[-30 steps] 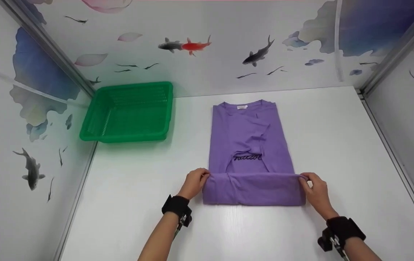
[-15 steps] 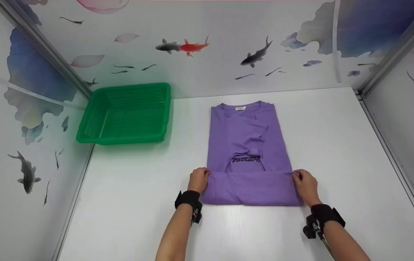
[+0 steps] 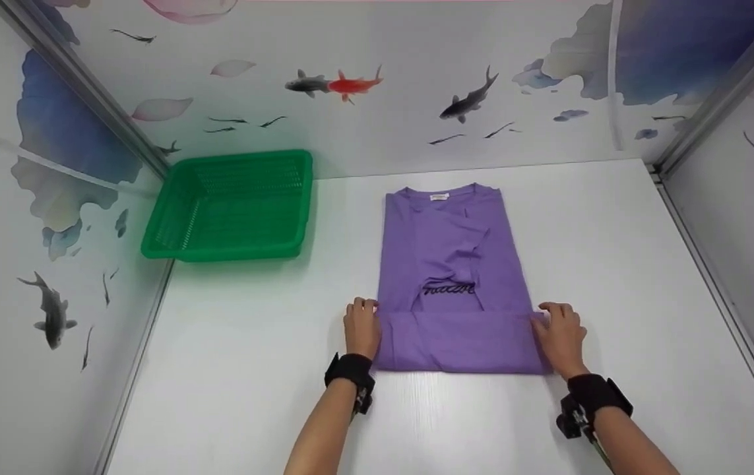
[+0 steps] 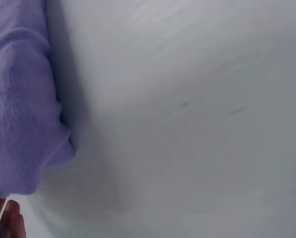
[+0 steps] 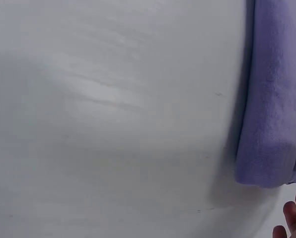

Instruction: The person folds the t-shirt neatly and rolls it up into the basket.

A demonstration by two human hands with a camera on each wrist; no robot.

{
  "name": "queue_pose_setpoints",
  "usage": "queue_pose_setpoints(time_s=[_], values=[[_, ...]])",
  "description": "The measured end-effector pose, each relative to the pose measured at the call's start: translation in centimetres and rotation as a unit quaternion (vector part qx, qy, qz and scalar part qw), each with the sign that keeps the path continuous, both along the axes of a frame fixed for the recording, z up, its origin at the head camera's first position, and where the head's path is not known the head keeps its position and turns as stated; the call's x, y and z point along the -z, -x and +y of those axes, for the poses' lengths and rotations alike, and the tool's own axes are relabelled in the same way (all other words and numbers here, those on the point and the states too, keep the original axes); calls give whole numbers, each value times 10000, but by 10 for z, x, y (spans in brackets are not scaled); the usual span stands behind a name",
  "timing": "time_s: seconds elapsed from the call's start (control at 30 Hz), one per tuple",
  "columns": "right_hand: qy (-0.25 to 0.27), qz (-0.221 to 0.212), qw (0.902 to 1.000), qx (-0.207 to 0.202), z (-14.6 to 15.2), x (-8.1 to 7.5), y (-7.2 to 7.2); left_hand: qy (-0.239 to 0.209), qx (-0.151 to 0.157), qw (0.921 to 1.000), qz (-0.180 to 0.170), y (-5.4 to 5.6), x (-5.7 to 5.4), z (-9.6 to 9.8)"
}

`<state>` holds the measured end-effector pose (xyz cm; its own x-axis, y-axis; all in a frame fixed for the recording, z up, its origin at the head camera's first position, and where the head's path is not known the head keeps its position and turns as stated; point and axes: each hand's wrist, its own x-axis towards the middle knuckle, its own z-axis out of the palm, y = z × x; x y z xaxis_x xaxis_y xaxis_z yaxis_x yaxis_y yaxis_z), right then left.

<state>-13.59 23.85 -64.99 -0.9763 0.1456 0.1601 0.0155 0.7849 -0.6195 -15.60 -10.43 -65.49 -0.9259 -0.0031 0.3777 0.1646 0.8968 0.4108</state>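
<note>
While both arms angle in from the near side, left hand and right hand flank the purple shirt, at the ends of its folded lower band. Left fingers loosely bent beside the cloth, no clear grip; right fingers relaxed, spread, thumb at the cloth edge, nothing held. Shirt lies mid-table, collar near back wall. White tabletop runs along both its sides; green basket well apart, back left.
</note>
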Motion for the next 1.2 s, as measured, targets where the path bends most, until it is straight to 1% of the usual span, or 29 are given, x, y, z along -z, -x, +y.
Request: queue_pose_setpoints(time_s=[0.03, 0.1, 0.13, 0.2, 0.27, 0.37, 0.43, 0.5, 0.57, 0.7, 0.83, 0.9, 1.03, 1.1, 1.2], values=[[-22, 201, 9998, -46, 1, 0, -5, -44, 114, 9998, 125, -3, -1, -2], [-102, 648, 9975, -268, 3, 1, -19, -122, 542, 9975, 438, -14, -2, -9], [-176, 881, 9952, -400, 4, 2, -26, -144, 795, 9949, 599, -21, -2, -12], [-329, 1311, 9884, -693, 6, 5, -41, -88, 1314, 9872, 899, -34, 0, -19], [-470, 1671, 9799, -979, 9, 9, -53, 2, 1779, 9778, 1105, -46, 3, -24], [-577, 2023, 9692, -1277, 12, 15, -63, 237, 2167, 9682, 1227, -57, 7, -28], [-646, 2144, 9639, -1439, 13, 19, -67, 395, 2323, 9639, 1236, -62, 9, -29], [-684, 2195, 9604, -1572, 15, 22, -69, 542, 2414, 9612, 1219, -65, 11, -30], [-764, 2207, 9579, -1670, 16, 25, -71, 643, 2456, 9601, 1169, -67, 13, -31], [-949, 2153, 9556, -1774, 18, 29, -73, 745, 2451, 9618, 970, -68, 17, -34], [-1167, 2114, 9534, -1810, 19, 33, -74, 725, 2431, 9640, 790, -69, 22, -38], [-1257, 2142, 9513, -1826, 19, 34, -74, 707, 2411, 9649, 763, -70, 24, -39], [-1361, 2268, 9470, -1821, 18, 37, -73, 764, 2299, 9661, 886, -71, 29, -37], [-1421, 2379, 9434, -1819, 17, 40, -72, 862, 2198, 9659, 1060, -72, 32, -35], [-1507, 2628, 9347, -1858, 16, 44, -70, 999, 2039, 9644, 1358, -72, 35, -31]])
